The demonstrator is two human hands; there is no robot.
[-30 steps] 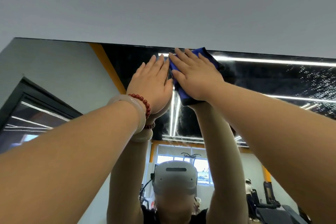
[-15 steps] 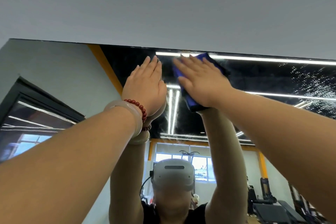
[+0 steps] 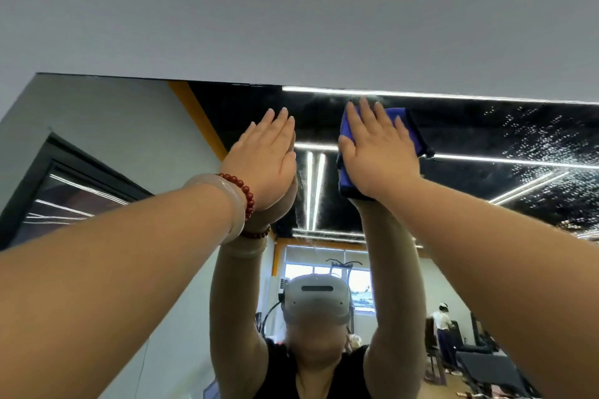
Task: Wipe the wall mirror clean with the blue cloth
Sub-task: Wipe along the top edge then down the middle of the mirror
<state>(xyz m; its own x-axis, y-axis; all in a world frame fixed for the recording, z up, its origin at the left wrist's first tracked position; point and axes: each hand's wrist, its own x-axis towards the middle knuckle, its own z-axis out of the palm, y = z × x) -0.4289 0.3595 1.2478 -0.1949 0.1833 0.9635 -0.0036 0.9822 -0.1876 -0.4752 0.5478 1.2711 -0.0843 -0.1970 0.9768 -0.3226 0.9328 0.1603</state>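
Observation:
The wall mirror (image 3: 486,178) fills the lower part of the view, its top edge running under a grey wall. My right hand (image 3: 377,152) lies flat with straight fingers on the folded blue cloth (image 3: 413,131), pressing it against the glass just below the top edge. My left hand (image 3: 264,160) rests flat on the mirror to the left of the cloth, fingers straight, holding nothing. A pale bangle and a red bead bracelet sit on the left wrist. Most of the cloth is hidden under my right hand.
Water droplets or spray specks (image 3: 544,142) cover the glass at the upper right. The grey wall (image 3: 291,10) rises above the mirror. The reflection shows my raised arms, ceiling light strips, a window and a person (image 3: 442,338) among gym equipment at the lower right.
My right hand slid the blue cloth to the right along the mirror's top edge, away from my left hand. A gap has opened between the hands. The left hand stayed roughly in place.

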